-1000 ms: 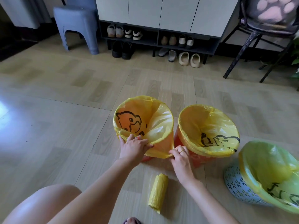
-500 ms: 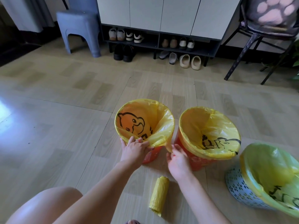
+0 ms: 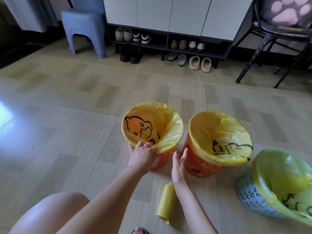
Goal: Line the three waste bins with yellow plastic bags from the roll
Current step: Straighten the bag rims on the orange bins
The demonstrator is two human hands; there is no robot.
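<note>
Three bins stand on the floor, each with a yellow bag over its rim. The left orange bin (image 3: 160,162) holds a bag (image 3: 170,129) printed with a black cartoon animal. My left hand (image 3: 143,155) grips that bag's folded edge at the near rim. My right hand (image 3: 179,166) is in the gap between the left bin and the middle orange bin (image 3: 200,166), fingers straight, holding nothing. The white lattice bin (image 3: 249,198) at the right leans toward me, its bag (image 3: 283,174) looking greenish. The yellow bag roll (image 3: 166,202) lies on the floor under my right forearm.
A blue plastic stool (image 3: 84,29) stands at the back left. A white shoe cabinet (image 3: 168,14) with several pairs of shoes beneath runs along the far wall. A dark metal chair (image 3: 270,39) is at the back right. My bare knee (image 3: 55,213) is at the bottom left.
My right hand has let go of the left bin's bag edge and drawn back into the gap, fingers now straight. The loose flap of bag there now sits tight on the rim. My left hand stays.
</note>
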